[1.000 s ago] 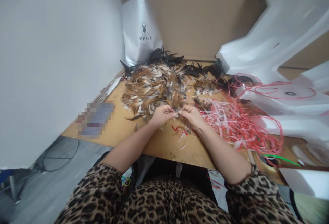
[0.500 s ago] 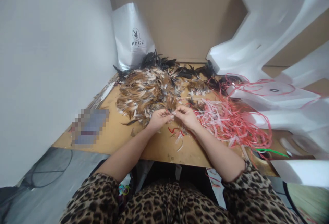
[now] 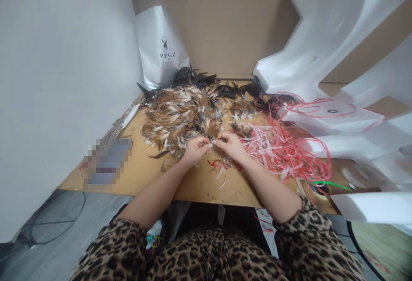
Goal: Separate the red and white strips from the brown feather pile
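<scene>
At the near edge of the brown feather pile (image 3: 183, 115), on the wooden worktop (image 3: 144, 173), the left hand (image 3: 193, 150) and right hand (image 3: 230, 145) meet fingertip to fingertip, both pinched on a small tuft of feathers (image 3: 213, 137) drawn from the pile. Just below the hands lies a short red strip (image 3: 214, 163) with a few loose pale feathers. Beside the right hand spreads a tangle of red and pink plastic strips (image 3: 283, 150). Behind the pile stands a silver bag (image 3: 161, 47), with white foam blocks (image 3: 322, 32) on the right.
</scene>
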`<state>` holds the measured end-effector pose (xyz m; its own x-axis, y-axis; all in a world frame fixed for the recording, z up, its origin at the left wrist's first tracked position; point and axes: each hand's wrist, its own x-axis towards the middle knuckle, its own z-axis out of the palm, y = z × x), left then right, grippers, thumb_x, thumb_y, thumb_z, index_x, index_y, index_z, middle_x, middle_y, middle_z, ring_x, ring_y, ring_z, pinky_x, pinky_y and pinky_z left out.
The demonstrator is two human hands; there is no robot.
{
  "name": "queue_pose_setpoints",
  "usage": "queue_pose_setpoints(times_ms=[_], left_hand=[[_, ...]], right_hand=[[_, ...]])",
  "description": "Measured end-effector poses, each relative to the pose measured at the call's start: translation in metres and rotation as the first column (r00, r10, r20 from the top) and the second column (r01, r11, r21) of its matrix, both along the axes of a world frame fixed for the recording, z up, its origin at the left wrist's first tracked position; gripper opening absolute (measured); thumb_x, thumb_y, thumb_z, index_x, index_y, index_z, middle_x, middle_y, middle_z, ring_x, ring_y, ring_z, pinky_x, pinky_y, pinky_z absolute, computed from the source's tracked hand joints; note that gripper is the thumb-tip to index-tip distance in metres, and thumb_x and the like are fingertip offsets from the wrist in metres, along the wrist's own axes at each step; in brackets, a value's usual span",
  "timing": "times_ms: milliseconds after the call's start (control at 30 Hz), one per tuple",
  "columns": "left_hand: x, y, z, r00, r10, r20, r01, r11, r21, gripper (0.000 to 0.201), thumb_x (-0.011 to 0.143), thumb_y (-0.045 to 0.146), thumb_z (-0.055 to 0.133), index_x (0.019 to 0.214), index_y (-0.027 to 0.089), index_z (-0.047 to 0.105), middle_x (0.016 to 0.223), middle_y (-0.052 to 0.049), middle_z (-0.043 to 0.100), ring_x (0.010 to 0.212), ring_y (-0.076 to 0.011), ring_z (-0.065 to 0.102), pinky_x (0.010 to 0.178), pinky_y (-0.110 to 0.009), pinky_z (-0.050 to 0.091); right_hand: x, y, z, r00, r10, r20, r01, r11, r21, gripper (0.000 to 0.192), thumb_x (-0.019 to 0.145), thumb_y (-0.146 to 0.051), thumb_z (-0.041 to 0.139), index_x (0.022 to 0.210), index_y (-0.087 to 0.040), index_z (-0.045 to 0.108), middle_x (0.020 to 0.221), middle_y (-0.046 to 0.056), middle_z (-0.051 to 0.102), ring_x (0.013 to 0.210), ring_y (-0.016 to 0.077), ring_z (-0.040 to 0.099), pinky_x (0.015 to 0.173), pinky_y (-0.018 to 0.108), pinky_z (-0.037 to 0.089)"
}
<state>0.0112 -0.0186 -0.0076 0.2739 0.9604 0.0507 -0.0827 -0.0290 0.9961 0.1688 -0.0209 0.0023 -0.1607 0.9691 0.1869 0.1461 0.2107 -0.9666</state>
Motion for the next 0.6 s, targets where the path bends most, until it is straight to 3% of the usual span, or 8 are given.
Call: queue_pose_setpoints(times_ms=[133,267,433,500,600], left_hand=[[0.0,-0.002,0.002,1.0,0.001,-0.006,-0.001,1.0,0.022,0.03,0.057,0.037,0.073,0.069,0.013,0.06,0.059,0.001,0.06,0.051,-0.0067,0.052,0.052,-0.02,0.043],[-0.001,-0.003,0.001,0.999,0.024,-0.03,-0.022,0.998,0.06,0.031,0.061,0.036,0.071,0.081,0.013,0.064,0.064,0.0,0.062,0.053,-0.007,0.053,0.052,-0.019,0.042],[0.001,-0.002,-0.003,0.995,0.039,-0.088,-0.031,0.996,0.087,0.027,0.066,0.035,0.068,0.082,0.014,0.064,0.062,0.0,0.061,0.053,-0.0077,0.053,0.051,-0.019,0.04],[0.002,-0.002,-0.003,0.994,0.043,-0.104,-0.033,0.995,0.096,0.025,0.066,0.034,0.067,0.08,0.014,0.064,0.061,0.0,0.061,0.053,-0.0082,0.053,0.051,-0.02,0.04],[0.002,-0.002,-0.003,0.993,0.044,-0.112,-0.032,0.994,0.106,0.023,0.066,0.033,0.066,0.079,0.014,0.064,0.06,0.0,0.06,0.053,-0.0087,0.053,0.05,-0.02,0.039]], right_hand=[[0.002,-0.002,0.006,1.0,0.006,0.002,-0.006,1.0,-0.031,0.03,0.066,-0.042,0.066,0.059,-0.017,0.05,0.054,-0.004,0.048,0.051,0.0079,0.04,0.051,0.021,0.034],[0.025,0.003,0.034,0.975,-0.208,-0.075,0.213,0.974,0.071,0.028,0.063,-0.039,0.068,0.062,-0.018,0.051,0.058,-0.004,0.052,0.055,0.0088,0.044,0.055,0.022,0.037],[0.087,0.042,0.066,0.826,-0.555,-0.1,0.564,0.806,0.18,0.024,0.069,-0.036,0.062,0.061,-0.018,0.049,0.056,-0.003,0.049,0.048,0.0066,0.038,0.048,0.021,0.033],[0.11,0.064,0.063,0.765,-0.641,-0.054,0.64,0.75,0.165,0.02,0.069,-0.03,0.06,0.059,-0.017,0.049,0.053,-0.002,0.049,0.047,0.0065,0.038,0.047,0.021,0.033],[0.137,0.092,0.043,0.709,-0.703,0.065,0.704,0.711,0.011,0.017,0.067,-0.026,0.06,0.056,-0.015,0.052,0.049,-0.002,0.047,0.044,0.0062,0.037,0.045,0.021,0.032]])
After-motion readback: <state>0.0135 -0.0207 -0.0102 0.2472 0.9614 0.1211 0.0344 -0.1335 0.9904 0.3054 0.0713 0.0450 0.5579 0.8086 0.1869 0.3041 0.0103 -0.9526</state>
